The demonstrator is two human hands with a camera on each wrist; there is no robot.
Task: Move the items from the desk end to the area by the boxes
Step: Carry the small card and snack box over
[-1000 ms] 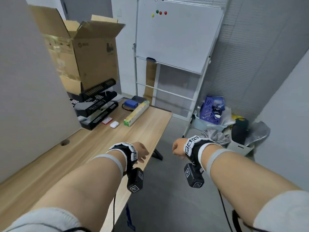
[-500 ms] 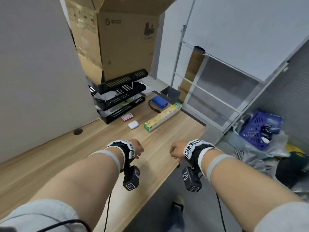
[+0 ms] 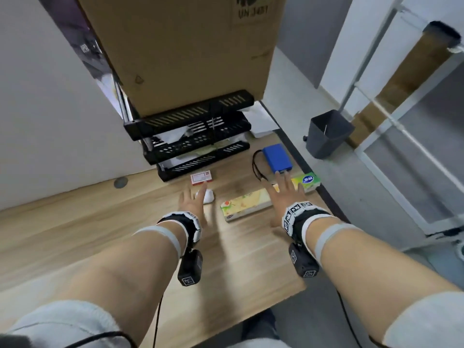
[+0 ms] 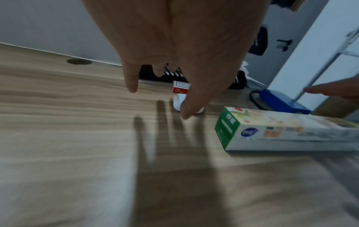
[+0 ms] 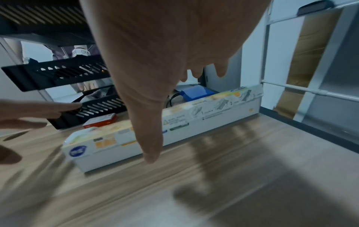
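Both arms reach forward over the wooden desk (image 3: 75, 234), palms down and fingers spread. The left hand (image 3: 192, 202) hovers over a small white case (image 3: 209, 196), holding nothing; whether a fingertip touches the case cannot be told. The right hand (image 3: 283, 194) is stretched flat above the long yellow-green box (image 3: 247, 204), its fingers straight and apart, gripping nothing, with fingertips near the blue pack (image 3: 277, 158) and its black cord. A small red and white box (image 3: 200, 177) lies just beyond the white case, in front of the black stacked trays (image 3: 190, 136). The left wrist view shows the green end of the long box (image 4: 226, 127) and the shadow of the spread hand on the wood below the fingers (image 4: 131, 83), so that hand is clear of the surface there. The right wrist view shows the printed side of the long box (image 5: 194, 121) with numbered drawings, the thumb (image 5: 149, 138) hanging in front of it, and papers on the tray shelves. A large cardboard box (image 3: 188, 46) sits on top of the trays. A grey partition runs along the desk's left edge, and past the desk end stand a dark bin (image 3: 326, 133) on the grey floor and a whiteboard frame (image 3: 391, 116)
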